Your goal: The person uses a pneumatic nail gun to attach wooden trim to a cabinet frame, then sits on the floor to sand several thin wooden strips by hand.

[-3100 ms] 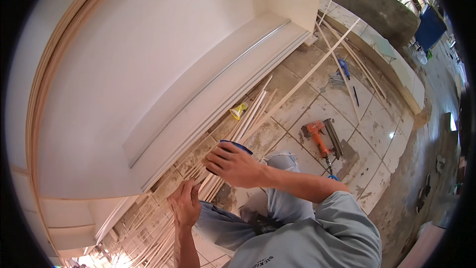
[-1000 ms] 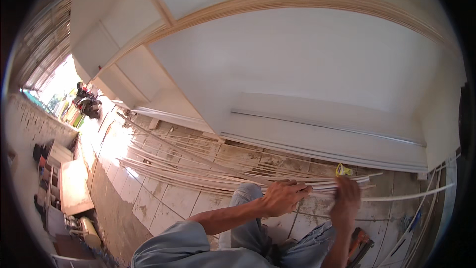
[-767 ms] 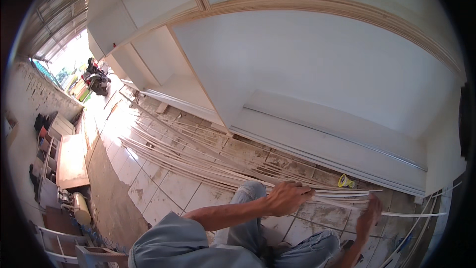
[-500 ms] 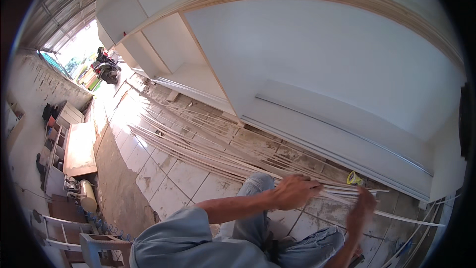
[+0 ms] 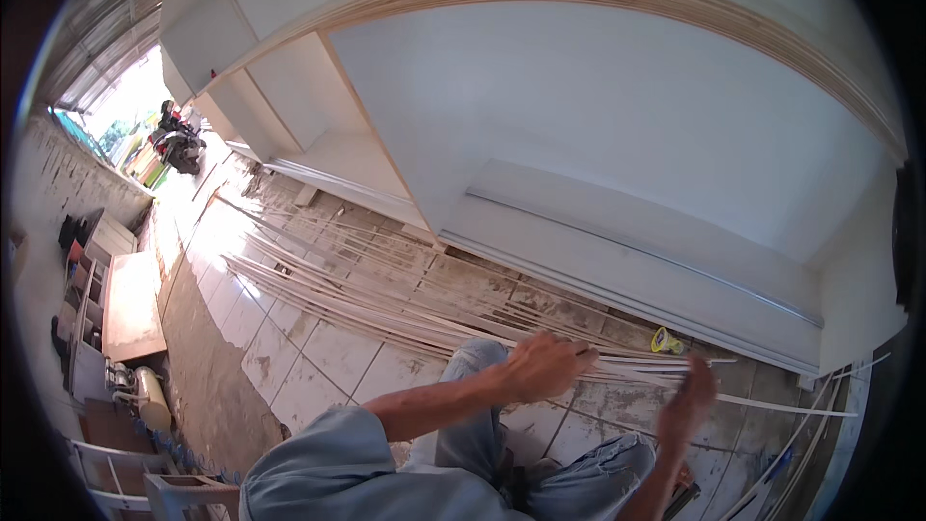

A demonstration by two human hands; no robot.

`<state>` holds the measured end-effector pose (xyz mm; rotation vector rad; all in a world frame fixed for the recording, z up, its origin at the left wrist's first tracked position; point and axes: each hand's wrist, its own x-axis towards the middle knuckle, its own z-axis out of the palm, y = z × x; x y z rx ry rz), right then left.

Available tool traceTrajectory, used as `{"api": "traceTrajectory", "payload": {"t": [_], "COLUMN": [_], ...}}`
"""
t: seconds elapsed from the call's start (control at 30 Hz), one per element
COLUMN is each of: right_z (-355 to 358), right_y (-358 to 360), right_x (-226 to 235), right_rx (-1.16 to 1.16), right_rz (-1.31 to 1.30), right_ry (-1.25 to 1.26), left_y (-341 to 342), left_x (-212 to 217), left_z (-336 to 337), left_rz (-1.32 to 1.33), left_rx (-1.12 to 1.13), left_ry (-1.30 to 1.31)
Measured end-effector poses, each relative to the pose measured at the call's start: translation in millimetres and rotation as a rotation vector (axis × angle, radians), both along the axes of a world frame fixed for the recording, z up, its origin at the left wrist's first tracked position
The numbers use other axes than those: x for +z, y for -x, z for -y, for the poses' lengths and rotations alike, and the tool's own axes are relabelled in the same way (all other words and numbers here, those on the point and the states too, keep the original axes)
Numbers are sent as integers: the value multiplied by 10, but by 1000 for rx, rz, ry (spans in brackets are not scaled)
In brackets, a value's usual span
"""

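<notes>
Strips shifted lower | left hand fingers curled on them | right hand pinching

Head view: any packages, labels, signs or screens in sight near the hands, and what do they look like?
None can be made out: no package, label, sign or screen.
Nearest small item: yellow roll-like object on the tiled floor by the white cabinet, just beyond the thin wooden strips under both hands.

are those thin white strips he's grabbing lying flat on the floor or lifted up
Lifted at the near end. The left hand and right hand hold the strips above the tiled floor; the far ends rest on it.
</notes>
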<state>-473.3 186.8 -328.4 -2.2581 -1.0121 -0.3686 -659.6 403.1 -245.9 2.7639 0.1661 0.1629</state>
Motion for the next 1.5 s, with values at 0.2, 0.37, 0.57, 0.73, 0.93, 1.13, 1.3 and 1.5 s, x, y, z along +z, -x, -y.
{"api": "traceTrajectory", "payload": {"t": [0.2, 0.37, 0.57, 0.73, 0.93, 1.13, 1.3, 1.5], "right_z": [348, -282, 487, -301, 46, 1717, 1582, 297], "right_y": [-245, 498, -372, 431, -274, -1099, -639, 333], "right_x": [-270, 213, -568, 178, -197, -670, -448, 310], "right_rx": [-167, 171, -144, 125, 18, -811, -804, -2], "right_rz": [93, 74, 133, -26, 83, 164, -34, 4], "right_ry": [91, 62, 119, -28, 21, 135, -564, -209], "left_y": [-140, -100, 125, -116, 225, 295, 296, 112], "left_x": [-184, -133, -17, -208, -75, 42, -72, -3], "left_z": [28, 87, -150, 106, -157, -112, -118, -53], "left_rz": [45, 72, -155, 102, 155, 61, 40, 150], "left_rx": [-34, -10, 26, -41, 46, 64, 36, 31], "left_ry": [-3, 85, -11, -22, -66, 43, 74, 32]}}
